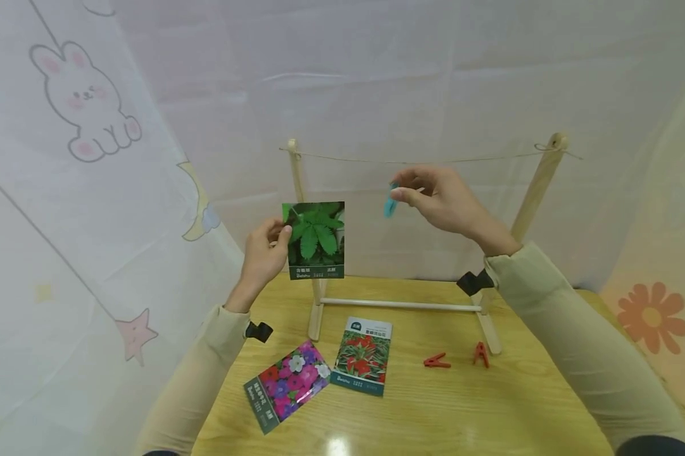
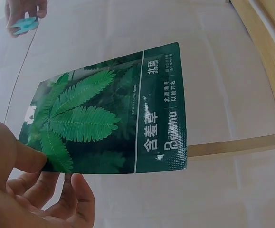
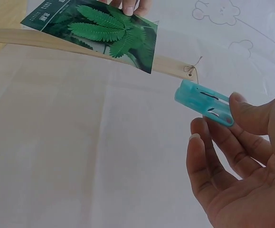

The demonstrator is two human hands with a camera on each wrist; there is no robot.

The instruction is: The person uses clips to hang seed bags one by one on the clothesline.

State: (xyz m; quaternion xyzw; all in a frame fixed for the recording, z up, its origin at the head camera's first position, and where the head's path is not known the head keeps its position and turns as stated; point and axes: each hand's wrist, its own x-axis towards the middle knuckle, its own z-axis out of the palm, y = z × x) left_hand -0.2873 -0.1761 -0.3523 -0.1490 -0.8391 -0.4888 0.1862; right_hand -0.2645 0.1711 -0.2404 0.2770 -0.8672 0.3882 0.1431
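My left hand (image 1: 267, 250) pinches a green seed packet (image 1: 316, 240) by its left edge, between thumb and fingers. The packet, printed with fern-like leaves, is held upright above the table in front of the left post. In the left wrist view the thumb presses on the front of the seed packet (image 2: 94, 118). My right hand (image 1: 442, 199) holds a light-blue clothespin (image 1: 390, 201) just below the string (image 1: 365, 159). Seen from the right wrist, thumb and fingertips pinch one end of the clothespin (image 3: 204, 102), whose other end points away from the hand.
A wooden frame with a left post (image 1: 297, 174), a right post (image 1: 539, 183) and a low white bar (image 1: 399, 305) stands on the table (image 1: 422, 418). A petunia packet (image 1: 288, 386) and a red-flower packet (image 1: 363, 356) lie in front, with red clothespins (image 1: 437, 361) to their right.
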